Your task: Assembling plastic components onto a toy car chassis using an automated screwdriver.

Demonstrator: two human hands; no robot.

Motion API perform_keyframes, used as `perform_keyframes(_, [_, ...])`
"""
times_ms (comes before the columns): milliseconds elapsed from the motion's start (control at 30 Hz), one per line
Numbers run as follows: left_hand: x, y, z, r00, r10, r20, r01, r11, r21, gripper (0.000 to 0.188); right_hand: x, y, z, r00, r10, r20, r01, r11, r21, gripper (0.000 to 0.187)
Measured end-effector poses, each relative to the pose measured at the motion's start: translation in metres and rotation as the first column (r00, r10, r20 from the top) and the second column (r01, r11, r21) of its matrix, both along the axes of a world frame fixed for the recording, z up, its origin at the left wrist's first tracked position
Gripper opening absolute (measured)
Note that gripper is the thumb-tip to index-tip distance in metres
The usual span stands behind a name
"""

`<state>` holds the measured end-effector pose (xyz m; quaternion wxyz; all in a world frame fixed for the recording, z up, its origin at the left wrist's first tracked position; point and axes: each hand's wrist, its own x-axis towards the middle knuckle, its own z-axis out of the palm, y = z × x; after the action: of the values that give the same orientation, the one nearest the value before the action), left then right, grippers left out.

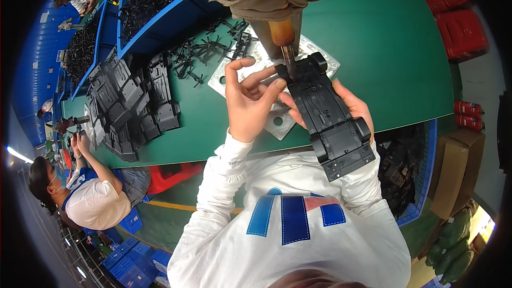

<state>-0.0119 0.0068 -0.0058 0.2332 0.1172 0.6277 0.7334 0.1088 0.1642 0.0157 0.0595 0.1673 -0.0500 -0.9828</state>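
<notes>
Centre frame: left hand (248, 101) pinching, right hand (352, 108) cradling black toy-car chassis (328, 117) under hanging screwdriver (284, 40), above green surface (394, 74).

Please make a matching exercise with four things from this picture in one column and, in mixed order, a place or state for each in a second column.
1. black car chassis
2. tool with a brown handle
3. stack of black chassis parts
4. metal plate

A. flat on the green table
B. hanging above, tip at the chassis front
C. piled at the table's left
D. held in the right hand, left hand at its front

Pairs: 1-D, 2-B, 3-C, 4-A
</notes>
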Motion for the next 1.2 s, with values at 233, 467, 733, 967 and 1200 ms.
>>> perform_keyframes(233, [-0.001,0.0,0.001,1.0,0.0,0.002,0.0,1.0,-0.005,0.058,-0.006,-0.003,0.017,0.993,0.0,0.114,-0.014,0.992,0.122,0.056])
perform_keyframes(467, [-0.001,0.0,0.001,1.0,0.0,0.002,0.0,1.0,-0.011,0.059,-0.005,-0.002,0.017,0.998,0.019,0.065,-0.028,0.988,0.15,0.055])
perform_keyframes(733, [0.003,0.0,0.006,1.0,0.01,0.023,-0.008,0.997,-0.081,0.061,-0.001,0.0,0.006,0.99,0.06,0.129,-0.066,0.997,0.046,0.056])
perform_keyframes(967, [0.021,-0.012,0.01,1.0,0.003,-0.016,-0.006,0.975,-0.222,0.066,0.016,-0.009,0.0,0.989,0.056,0.14,-0.06,0.998,0.02,0.059])
perform_keyframes(1200, [0.054,-0.033,0.012,0.997,0.005,-0.082,-0.02,0.983,-0.182,0.061,0.044,-0.023,-0.016,0.997,0.079,0.026,-0.073,0.98,-0.183,0.063])
